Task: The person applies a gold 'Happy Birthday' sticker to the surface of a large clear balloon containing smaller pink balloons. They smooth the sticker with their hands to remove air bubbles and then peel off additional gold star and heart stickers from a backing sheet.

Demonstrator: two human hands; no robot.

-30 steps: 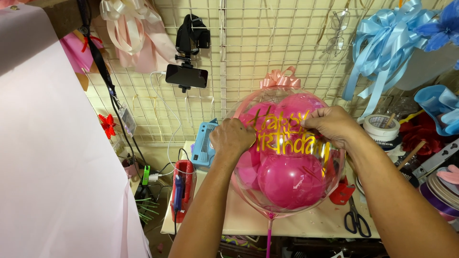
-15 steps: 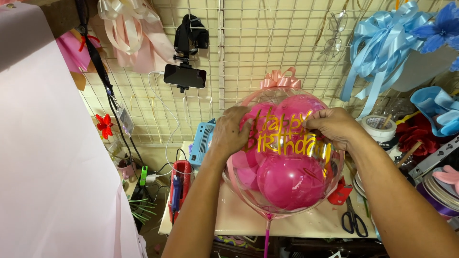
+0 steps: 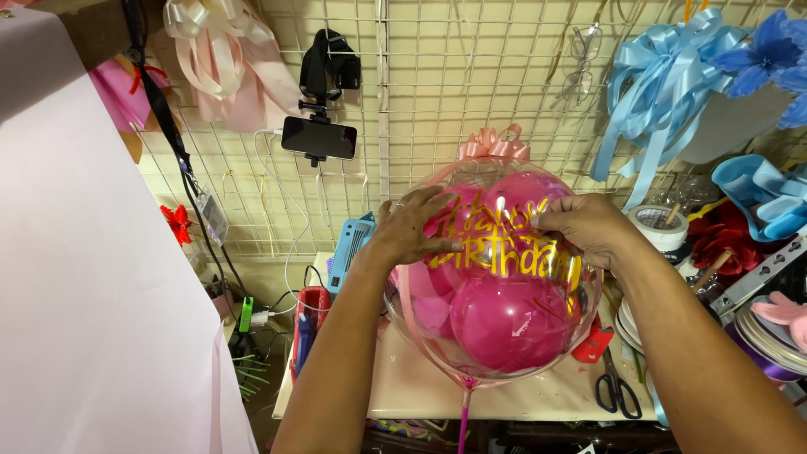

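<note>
Two hands (image 3: 412, 229) (image 3: 584, 225) — flat on balloon (image 3: 504, 328)

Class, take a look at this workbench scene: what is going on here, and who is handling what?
A person is working on a clear balloon filled with smaller pink balloons. Both hands rest on its upper front: the left hand lies flat on the left, while the right hand presses on the gold lettering stuck across the surface. A pink bow tops the balloon. Scissors lie on the table, and a phone is clipped to the wire grid behind.
</note>
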